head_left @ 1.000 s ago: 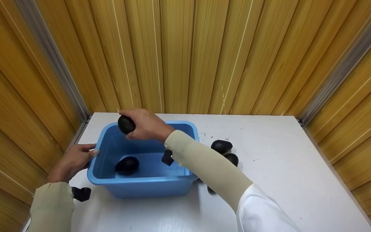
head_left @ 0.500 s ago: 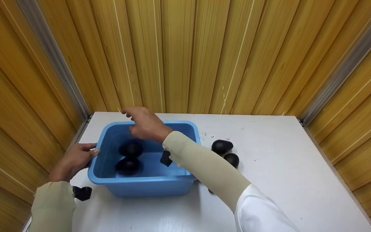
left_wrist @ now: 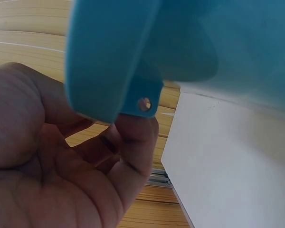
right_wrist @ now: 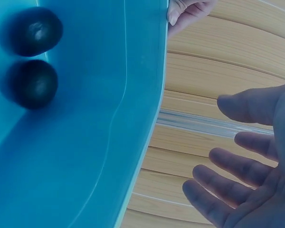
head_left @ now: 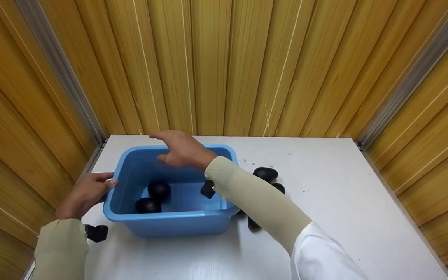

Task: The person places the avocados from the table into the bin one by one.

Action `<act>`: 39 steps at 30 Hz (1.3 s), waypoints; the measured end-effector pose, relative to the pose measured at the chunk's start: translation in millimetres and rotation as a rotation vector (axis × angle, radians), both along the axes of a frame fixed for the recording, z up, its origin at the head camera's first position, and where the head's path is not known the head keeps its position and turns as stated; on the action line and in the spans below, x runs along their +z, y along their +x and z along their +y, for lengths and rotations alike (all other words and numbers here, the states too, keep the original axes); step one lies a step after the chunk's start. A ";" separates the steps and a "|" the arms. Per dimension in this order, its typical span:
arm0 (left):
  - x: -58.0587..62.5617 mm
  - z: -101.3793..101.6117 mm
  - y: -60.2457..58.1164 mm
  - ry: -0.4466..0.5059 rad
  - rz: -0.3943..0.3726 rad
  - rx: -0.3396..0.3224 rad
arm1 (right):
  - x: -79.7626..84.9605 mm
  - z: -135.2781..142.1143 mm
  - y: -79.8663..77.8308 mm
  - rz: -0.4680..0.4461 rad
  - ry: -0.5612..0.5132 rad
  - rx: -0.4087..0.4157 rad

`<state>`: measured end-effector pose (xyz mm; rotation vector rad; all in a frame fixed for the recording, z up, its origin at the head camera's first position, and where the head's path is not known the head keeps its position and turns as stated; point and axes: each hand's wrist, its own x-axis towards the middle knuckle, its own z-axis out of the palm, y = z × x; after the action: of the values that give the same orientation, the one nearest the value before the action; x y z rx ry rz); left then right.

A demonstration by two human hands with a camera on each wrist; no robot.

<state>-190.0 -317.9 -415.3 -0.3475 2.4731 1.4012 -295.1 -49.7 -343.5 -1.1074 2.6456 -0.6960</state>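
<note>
In the head view, a blue tub stands on the left part of a white bench. Two dark, rounded, smooth stones lie inside it, near its left near corner and just beside each other: the farther stone and the nearer stone. The right hand hangs over the far half of the tub with its fingers spread and nothing in it. The left hand grips the tub's left rim, thumb on top. To the right of the tub, on the bench, three more dark stones show beside the right forearm: one far stone, one middle stone partly hidden, and one near stone mostly hidden. A small black device sits under each wrist.

In the left wrist view, the left hand has its fingers curled up against the underside of the tub's rim lip, with the white bench to the right.

In the right wrist view, the right hand is open, its fingers straight and apart, holding nothing. Two dark stones rest touching on the blue floor of the tub. The left hand's fingertips show at the tub's rim.
</note>
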 end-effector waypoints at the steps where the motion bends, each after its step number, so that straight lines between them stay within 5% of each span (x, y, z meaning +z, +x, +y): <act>1: 0.0 -0.2 0.0 0.004 -0.002 0.001 | 0.5 1.9 -0.1 0.003 0.006 0.005; 24: 2.3 -7.6 4.8 -0.005 0.001 -0.008 | 0.3 62.0 2.5 0.090 0.015 0.062; 39: 3.0 -8.6 4.7 0.015 -0.008 -0.006 | -2.9 112.8 22.1 0.150 -0.005 0.049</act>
<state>-185.3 -326.5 -412.3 -0.3414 2.4540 1.4118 -273.0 63.1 -346.4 -1.2679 2.7297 -0.6347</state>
